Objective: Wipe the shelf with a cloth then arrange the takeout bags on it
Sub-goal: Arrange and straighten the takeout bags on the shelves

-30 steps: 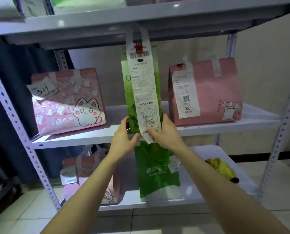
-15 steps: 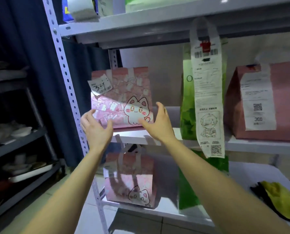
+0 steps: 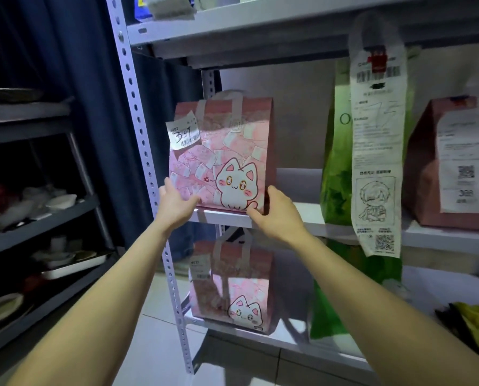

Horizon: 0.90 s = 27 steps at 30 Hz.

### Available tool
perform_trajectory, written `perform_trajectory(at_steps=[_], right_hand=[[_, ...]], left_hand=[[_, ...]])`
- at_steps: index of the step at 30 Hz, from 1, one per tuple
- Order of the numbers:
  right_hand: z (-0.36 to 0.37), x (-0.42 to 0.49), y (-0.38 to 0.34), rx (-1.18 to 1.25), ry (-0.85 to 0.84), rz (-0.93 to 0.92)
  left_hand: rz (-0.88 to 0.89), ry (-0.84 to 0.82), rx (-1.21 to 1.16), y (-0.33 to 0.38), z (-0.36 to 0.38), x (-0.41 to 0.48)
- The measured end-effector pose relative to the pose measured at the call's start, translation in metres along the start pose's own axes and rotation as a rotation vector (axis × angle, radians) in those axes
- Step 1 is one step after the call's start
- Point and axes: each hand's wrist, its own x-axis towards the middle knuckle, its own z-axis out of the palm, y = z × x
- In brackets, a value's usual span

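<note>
On the lower shelf (image 3: 441, 285), nearest the person, a yellow cloth (image 3: 475, 316) is lying put down and untouched, which suggests the wiping is done and the arranging step is now in hand. Both arms are reaching up to the middle shelf (image 3: 224, 218). The left hand (image 3: 177, 204) is pressing with fairly straight fingers (image 3: 167, 186) against the lower left side of the pink cat bag (image 3: 221, 154). The right hand (image 3: 277, 215) is gripping its lower right corner, thumb at the front and fingers curling round the edge. The bag is standing upright at the left end of that shelf, right at the front lip and close to the perforated upright (image 3: 138, 129). It is well apart from the green bag (image 3: 338, 162) with its long hanging receipt (image 3: 377, 149). Farther right another pink bag (image 3: 450, 168) is standing. The next move is likely calling for a small squaring-up: sliding the cat bag back from the lip and keeping it vertical, since a tall paper bag held only at its base may be prone to tipping. Then both hands would be letting go.
</note>
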Motion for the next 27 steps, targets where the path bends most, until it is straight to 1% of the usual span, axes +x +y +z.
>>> perform_trajectory(at_steps=[7, 9, 13, 17, 18, 21, 22, 25, 27], right_hand=[[-0.006, -0.001, 0.0, -0.027, -0.011, 0.035], [-0.006, 0.001, 0.0, -0.003, -0.021, 0.05], [-0.008, 0.005, 0.003, 0.061, -0.026, 0.088], [-0.008, 0.005, 0.005, 0.098, 0.008, 0.096], [-0.008, 0.006, 0.005, 0.102, 0.02, 0.094], [-0.008, 0.009, 0.006, 0.111, 0.036, 0.086], [-0.007, 0.01, 0.006, 0.111, 0.038, 0.082], [-0.007, 0.01, 0.008, 0.093, 0.062, 0.07], [-0.009, 0.009, 0.007, 0.093, 0.069, 0.065]], left_hand=[[0.079, 0.079, -0.072, -0.014, 0.008, -0.029], [0.082, 0.118, -0.078, -0.02, 0.01, -0.035], [0.092, 0.137, -0.048, -0.024, 0.011, -0.04], [0.132, 0.284, -0.052, -0.041, 0.029, -0.072], [0.137, 0.294, -0.046, -0.046, 0.036, -0.081], [0.147, 0.169, 0.051, -0.056, 0.048, -0.096], [0.149, 0.152, 0.058, -0.056, 0.048, -0.098], [0.192, 0.167, 0.093, -0.053, 0.052, -0.106], [0.235, 0.138, 0.155, -0.053, 0.062, -0.115]])
